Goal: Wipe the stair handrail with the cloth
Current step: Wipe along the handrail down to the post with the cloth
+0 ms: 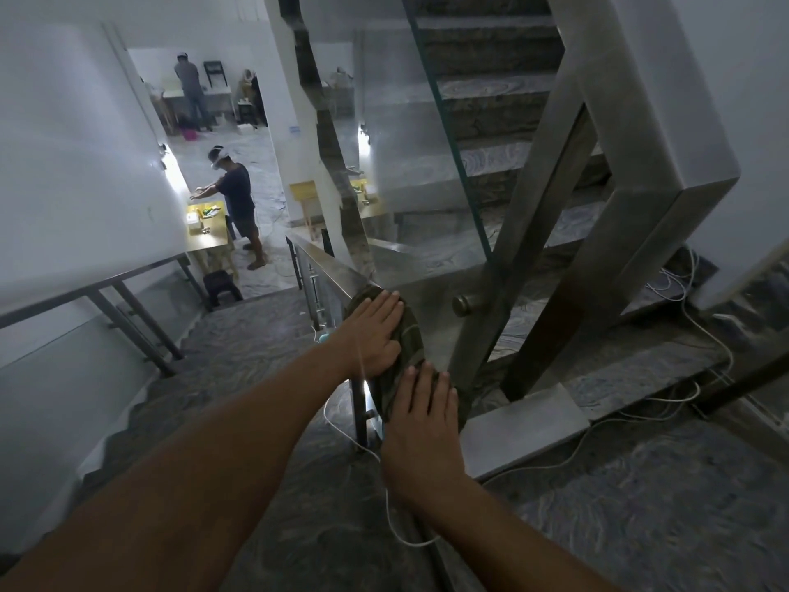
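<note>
A dark green cloth lies draped over the top of the steel stair handrail, which runs down and away toward the lower floor. My left hand presses flat on the far part of the cloth, fingers together. My right hand lies flat on the near part of the cloth, fingers spread over it. The rail under both hands is hidden by the cloth.
A large square steel rail of the upper flight rises at the right, with a glass panel beside it. White cables trail over the marble steps. A second handrail runs along the left wall. A person stands at a table below.
</note>
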Demonstrator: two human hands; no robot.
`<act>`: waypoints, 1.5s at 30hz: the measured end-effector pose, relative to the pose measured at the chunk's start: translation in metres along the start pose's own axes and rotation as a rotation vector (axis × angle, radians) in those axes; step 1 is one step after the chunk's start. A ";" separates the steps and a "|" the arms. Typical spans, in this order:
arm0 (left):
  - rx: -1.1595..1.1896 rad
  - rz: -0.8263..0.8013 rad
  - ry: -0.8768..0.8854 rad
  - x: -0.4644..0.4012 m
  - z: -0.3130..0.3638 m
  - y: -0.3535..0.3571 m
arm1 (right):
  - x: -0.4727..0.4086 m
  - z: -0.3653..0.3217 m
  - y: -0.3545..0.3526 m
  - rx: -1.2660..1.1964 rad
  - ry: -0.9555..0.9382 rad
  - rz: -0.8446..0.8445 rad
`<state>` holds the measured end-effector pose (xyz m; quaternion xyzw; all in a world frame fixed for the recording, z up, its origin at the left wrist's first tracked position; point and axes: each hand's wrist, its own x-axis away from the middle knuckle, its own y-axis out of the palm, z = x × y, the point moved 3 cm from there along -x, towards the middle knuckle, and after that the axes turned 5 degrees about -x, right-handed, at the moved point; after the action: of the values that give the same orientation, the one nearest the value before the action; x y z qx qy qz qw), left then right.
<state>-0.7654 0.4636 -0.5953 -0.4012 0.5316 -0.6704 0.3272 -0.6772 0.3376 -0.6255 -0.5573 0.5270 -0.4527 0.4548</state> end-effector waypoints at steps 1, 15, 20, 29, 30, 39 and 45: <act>0.001 0.006 -0.001 -0.002 -0.003 -0.001 | -0.004 -0.002 -0.001 -0.012 0.018 -0.013; 0.259 0.120 -0.063 -0.001 -0.030 -0.002 | -0.038 -0.009 -0.019 -0.058 -0.203 -0.090; 0.412 0.262 -0.049 0.026 -0.012 0.014 | -0.009 0.003 -0.025 -0.035 -0.264 -0.106; 0.688 0.358 -0.080 0.077 0.045 0.042 | 0.062 0.026 -0.022 0.064 -0.282 -0.033; 0.721 0.379 -0.089 0.082 0.049 0.047 | 0.068 0.027 -0.021 0.070 -0.300 -0.024; 0.952 0.449 -0.190 0.126 0.085 0.068 | 0.100 0.060 -0.035 0.063 -0.504 0.007; 0.844 0.442 -0.444 0.169 0.110 0.074 | 0.112 0.077 -0.060 -0.177 -0.539 -0.070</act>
<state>-0.7460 0.2513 -0.6226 -0.2454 0.2050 -0.6400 0.6987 -0.5873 0.2299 -0.5768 -0.7129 0.4051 -0.2559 0.5120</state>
